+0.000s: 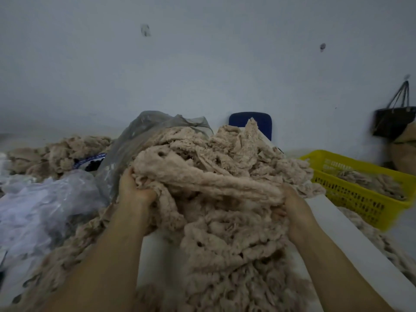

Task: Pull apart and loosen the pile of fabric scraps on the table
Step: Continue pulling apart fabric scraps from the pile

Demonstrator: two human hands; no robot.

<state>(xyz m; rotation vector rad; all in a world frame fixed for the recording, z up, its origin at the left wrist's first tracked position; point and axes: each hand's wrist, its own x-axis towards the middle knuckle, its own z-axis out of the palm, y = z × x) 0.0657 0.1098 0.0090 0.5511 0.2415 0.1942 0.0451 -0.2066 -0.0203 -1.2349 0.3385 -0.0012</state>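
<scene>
A big tangled pile of beige fabric scraps (225,167) fills the middle of the white table (351,235). My left hand (132,188) grips a thick bunch of scraps at the pile's left side, fingers curled into the cloth. My right hand (292,199) holds the same long twisted clump at its right end, with the fingertips buried in the fabric. The clump stretches between both hands, lifted a little above the lower scraps. More scraps hang down toward me between my forearms.
A yellow plastic basket (351,194) with some scraps stands at the right. Clear plastic bags (45,203) lie at the left, another greyish bag (144,131) behind the pile. A second heap of scraps (58,152) sits far left. A blue chair back (249,124) and a hanging dark bag (391,122) stand by the wall.
</scene>
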